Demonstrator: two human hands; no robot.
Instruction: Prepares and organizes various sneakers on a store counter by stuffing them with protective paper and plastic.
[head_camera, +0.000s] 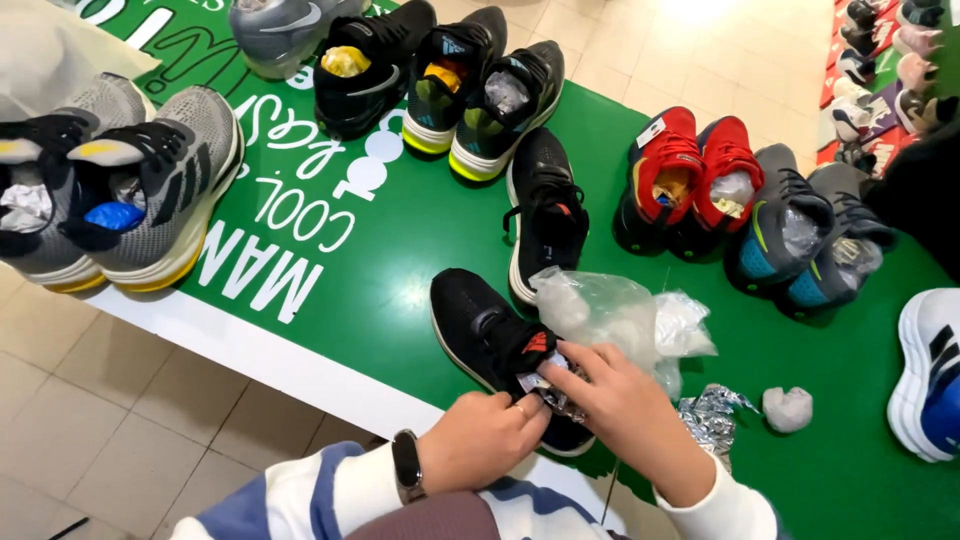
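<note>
While shoes stand in pairs across it, the green surface (420, 230) carries the work near its front edge. A black shoe (490, 335) lies there, toe pointing away, with its mate (548, 205) just beyond. Crumpled clear plastic (615, 315) rests beside it, seemingly pulled-out stuffing. The right hand (625, 395) pinches a small tag (535, 380) at the shoe's opening, while the left hand (480, 435) is curled around the heel, apparently steadying it.
</note>
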